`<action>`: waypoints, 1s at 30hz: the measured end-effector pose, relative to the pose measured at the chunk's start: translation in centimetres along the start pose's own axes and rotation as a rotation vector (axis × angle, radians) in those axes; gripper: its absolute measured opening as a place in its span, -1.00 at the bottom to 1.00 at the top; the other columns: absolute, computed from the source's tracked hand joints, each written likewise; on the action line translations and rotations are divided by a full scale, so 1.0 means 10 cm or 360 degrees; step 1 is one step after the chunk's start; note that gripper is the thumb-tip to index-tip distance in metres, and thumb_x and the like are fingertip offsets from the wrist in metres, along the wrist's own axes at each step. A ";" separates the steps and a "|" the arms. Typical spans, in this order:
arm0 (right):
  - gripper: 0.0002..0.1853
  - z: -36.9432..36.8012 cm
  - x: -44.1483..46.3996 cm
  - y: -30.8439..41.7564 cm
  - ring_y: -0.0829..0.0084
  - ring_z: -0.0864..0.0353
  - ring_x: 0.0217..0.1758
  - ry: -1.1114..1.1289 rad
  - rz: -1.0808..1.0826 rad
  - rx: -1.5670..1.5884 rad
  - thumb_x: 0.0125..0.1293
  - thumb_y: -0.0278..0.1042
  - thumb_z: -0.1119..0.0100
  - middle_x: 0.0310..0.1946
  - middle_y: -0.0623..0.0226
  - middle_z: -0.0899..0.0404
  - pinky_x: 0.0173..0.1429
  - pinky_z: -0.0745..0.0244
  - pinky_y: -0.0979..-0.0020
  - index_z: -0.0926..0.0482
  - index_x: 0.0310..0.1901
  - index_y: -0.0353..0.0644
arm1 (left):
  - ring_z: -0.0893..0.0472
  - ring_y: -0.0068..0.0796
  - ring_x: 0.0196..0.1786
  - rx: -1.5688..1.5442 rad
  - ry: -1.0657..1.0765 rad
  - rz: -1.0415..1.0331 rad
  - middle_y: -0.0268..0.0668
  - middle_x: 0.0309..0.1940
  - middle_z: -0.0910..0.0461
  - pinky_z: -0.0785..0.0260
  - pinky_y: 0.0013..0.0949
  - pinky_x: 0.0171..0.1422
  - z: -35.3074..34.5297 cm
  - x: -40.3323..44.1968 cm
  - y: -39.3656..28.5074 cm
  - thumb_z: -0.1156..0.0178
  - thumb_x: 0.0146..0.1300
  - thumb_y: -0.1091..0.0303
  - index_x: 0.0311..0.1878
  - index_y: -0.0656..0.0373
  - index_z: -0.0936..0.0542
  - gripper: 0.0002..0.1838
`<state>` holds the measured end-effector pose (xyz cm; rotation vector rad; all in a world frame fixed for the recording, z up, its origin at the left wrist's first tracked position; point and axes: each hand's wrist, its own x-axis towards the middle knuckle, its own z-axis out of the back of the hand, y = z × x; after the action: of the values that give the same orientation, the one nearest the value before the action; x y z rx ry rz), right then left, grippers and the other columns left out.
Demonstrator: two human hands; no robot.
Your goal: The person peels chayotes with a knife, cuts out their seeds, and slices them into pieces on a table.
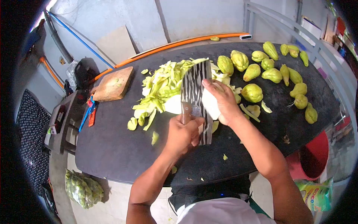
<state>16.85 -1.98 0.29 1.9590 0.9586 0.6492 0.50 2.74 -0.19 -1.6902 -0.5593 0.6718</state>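
Observation:
My left hand (182,132) is wrapped round the brown handle of a cleaver (196,80), whose broad blade points up and away from me and carries dark and light streaks. Just right of the blade, my right hand (225,100) grips a pale, peeled chayote (210,104). Blade and chayote overlap in view; whether they touch I cannot tell. Behind the cleaver lies a heap of green peelings (162,84), with a white peeled piece (173,104) at its near side. An unpeeled chayote (252,93) sits beside my right wrist.
Several whole chayotes (272,75) spread over the right side of the dark table (119,145). A wooden chopping board (113,85) and a blue-and-orange tool (89,112) lie at the left. A red bin (311,156) stands below the right edge, a filled plastic bag (84,188) below the left.

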 end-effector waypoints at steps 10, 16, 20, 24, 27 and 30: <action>-0.62 0.62 0.40 0.01 0.35 -0.69 -0.20 -0.0068 0.0143 -0.0133 0.32 -0.29 -0.12 -0.16 0.22 -0.62 -0.13 -0.63 0.35 -0.52 0.14 -0.19 | -0.27 -0.62 -0.76 0.0007 -0.0449 -0.0345 -0.46 -0.72 -0.32 -0.12 -0.43 -0.69 0.20 0.06 -0.12 -0.30 0.34 0.39 -0.28 0.20 -0.53 -0.86; -0.57 0.68 0.37 0.36 0.38 -0.64 -0.11 -0.0261 0.0285 0.0013 0.31 -0.29 -0.13 -0.12 0.24 -0.59 0.00 -0.63 0.33 -0.50 0.19 -0.21 | -0.29 -0.61 -0.76 -0.0024 -0.0494 -0.0378 -0.46 -0.70 -0.35 -0.15 -0.43 -0.69 0.23 0.01 -0.15 -0.30 0.32 0.40 -0.30 0.21 -0.54 -0.86; -0.62 0.87 0.23 0.85 0.29 -0.69 -0.08 -0.0249 0.0541 0.0483 0.38 -0.22 -0.15 -0.11 0.23 -0.61 0.09 -0.65 0.22 -0.54 0.15 -0.21 | -0.34 -0.61 -0.75 0.0047 -0.0570 -0.0397 -0.43 -0.67 -0.44 -0.17 -0.44 -0.70 0.28 0.07 -0.07 -0.33 0.28 0.41 -0.30 0.22 -0.58 -0.87; -0.53 1.64 -0.74 1.75 0.18 -0.73 -0.05 -0.0262 0.1069 0.0027 0.49 0.04 -0.07 -0.06 0.20 -0.64 0.08 -0.64 0.20 -0.49 0.27 -0.07 | -0.26 -0.67 -0.76 0.0034 -0.0519 -0.0546 -0.53 -0.69 -0.34 -0.06 -0.46 -0.73 0.40 0.12 0.01 -0.28 0.33 0.38 -0.24 0.13 -0.54 -0.89; -0.40 2.33 -1.87 2.16 0.20 -0.73 -0.04 -0.0892 0.1378 -0.0320 0.53 0.26 0.09 -0.01 0.20 -0.65 -0.14 -0.72 0.08 -0.46 0.28 -0.10 | -0.19 -0.70 -0.77 -0.0079 -0.0429 -0.0540 -0.54 -0.71 -0.27 -0.01 -0.48 -0.73 0.42 0.12 0.00 -0.28 0.34 0.38 -0.25 0.13 -0.51 -0.87; -0.37 3.65 -2.85 1.93 0.24 -0.70 -0.05 -0.1406 0.1311 -0.0163 0.44 0.41 0.05 -0.07 0.23 -0.67 -0.20 -0.71 0.03 -0.49 0.19 -0.01 | -0.14 -0.71 -0.78 -0.0084 -0.0442 -0.0502 -0.55 -0.74 -0.18 0.05 -0.45 -0.75 0.31 0.13 0.00 -0.23 0.37 0.41 -0.29 0.12 -0.48 -0.87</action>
<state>34.36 -48.82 -4.35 2.1787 -0.4345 0.1720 -0.71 5.85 -0.91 -1.5206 -1.0245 0.6682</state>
